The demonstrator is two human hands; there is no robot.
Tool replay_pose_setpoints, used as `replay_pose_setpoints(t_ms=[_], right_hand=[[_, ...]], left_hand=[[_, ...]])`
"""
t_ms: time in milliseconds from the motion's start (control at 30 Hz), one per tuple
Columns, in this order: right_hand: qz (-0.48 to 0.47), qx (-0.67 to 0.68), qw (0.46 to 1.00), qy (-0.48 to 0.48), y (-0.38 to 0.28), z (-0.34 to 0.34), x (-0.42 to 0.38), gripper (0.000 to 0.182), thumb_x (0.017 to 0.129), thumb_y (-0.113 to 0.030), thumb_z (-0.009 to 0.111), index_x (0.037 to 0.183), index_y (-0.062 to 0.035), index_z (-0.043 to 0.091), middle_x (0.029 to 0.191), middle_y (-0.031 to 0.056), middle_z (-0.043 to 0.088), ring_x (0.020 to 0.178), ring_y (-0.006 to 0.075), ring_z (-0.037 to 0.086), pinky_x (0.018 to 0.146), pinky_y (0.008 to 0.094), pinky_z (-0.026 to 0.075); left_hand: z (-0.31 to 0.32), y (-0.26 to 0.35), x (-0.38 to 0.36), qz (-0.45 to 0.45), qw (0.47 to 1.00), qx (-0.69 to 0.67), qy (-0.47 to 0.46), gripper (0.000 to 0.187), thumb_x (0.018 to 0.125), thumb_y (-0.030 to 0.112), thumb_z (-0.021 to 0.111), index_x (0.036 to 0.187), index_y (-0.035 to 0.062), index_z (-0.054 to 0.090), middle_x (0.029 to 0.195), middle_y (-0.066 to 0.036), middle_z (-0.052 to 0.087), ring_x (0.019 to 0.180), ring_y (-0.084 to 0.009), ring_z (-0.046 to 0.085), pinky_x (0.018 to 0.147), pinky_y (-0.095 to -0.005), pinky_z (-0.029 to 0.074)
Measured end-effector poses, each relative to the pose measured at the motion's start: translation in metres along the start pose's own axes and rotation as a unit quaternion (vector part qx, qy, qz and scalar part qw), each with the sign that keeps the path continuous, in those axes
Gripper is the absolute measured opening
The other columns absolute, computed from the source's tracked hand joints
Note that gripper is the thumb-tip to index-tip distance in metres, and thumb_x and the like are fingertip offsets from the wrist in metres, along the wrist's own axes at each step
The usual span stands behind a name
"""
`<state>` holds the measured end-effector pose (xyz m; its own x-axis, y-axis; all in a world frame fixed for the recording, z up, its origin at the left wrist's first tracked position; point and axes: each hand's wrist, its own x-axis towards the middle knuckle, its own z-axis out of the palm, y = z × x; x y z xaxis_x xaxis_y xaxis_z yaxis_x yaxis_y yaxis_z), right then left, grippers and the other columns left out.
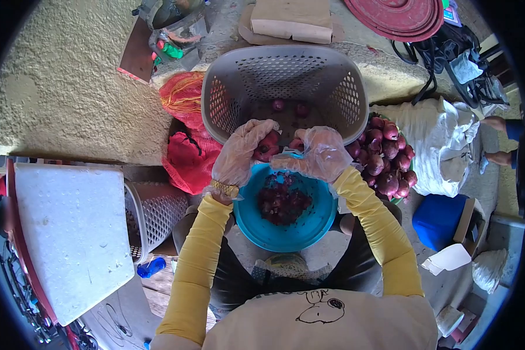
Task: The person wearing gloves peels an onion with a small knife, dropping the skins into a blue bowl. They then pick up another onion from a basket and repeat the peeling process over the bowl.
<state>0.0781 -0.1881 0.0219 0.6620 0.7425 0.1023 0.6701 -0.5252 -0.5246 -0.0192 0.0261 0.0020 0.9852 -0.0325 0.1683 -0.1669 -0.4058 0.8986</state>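
My left hand, in a clear plastic glove, is closed around a red onion. My right hand, gloved the same way, is closed on a small tool with a light blue part; most of it is hidden by the fingers. A reddish-purple piece shows beside the right fingertips. Both hands are above the far rim of a turquoise basin, which holds dark red onion peels. Just beyond them stands a grey-brown perforated basket with a few red onions at its bottom.
Many red onions are heaped to the right, beside a white sack. Red mesh bags lie left of the basket. A white foam slab and another perforated basket stand at left. A person's feet show at far right.
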Motion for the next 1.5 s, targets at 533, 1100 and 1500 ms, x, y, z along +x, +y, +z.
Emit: replay_pose_setpoints(t_ms=[533,1100,1500], right_hand=[[-0.010,-0.013,0.997,-0.078,0.001,0.005,-0.001,0.068,0.082,-0.076,0.068,0.096,-0.0103,0.077,0.086,0.0181,0.072,0.089,0.0393,0.070,0.082,0.0497,0.054],[-0.133,-0.058,0.969,-0.200,-0.012,0.025,-0.016,0.068,0.087,-0.074,0.063,0.076,-0.0081,0.074,0.080,0.0158,0.072,0.076,0.0375,0.072,0.067,0.0506,0.055],[-0.121,-0.066,0.965,-0.224,-0.010,0.022,-0.015,0.061,0.080,-0.076,0.070,0.085,-0.0156,0.077,0.084,0.0125,0.074,0.079,0.0354,0.072,0.072,0.0478,0.056]], left_hand=[[-0.002,0.001,-0.004,0.069,0.996,0.050,-0.007,0.070,0.083,0.013,0.077,0.147,0.0056,0.050,0.124,-0.016,0.065,0.110,-0.0370,0.064,0.096,-0.0428,0.053],[0.003,-0.046,-0.008,-0.065,0.995,-0.072,0.007,0.061,0.095,0.009,0.073,0.150,0.0075,0.048,0.135,-0.012,0.064,0.118,-0.0261,0.065,0.095,-0.0372,0.058],[0.018,-0.023,0.000,-0.170,0.876,-0.420,0.165,0.045,0.107,0.040,0.059,0.130,0.0017,0.064,0.120,-0.012,0.069,0.099,-0.0217,0.071,0.069,-0.0324,0.064]])
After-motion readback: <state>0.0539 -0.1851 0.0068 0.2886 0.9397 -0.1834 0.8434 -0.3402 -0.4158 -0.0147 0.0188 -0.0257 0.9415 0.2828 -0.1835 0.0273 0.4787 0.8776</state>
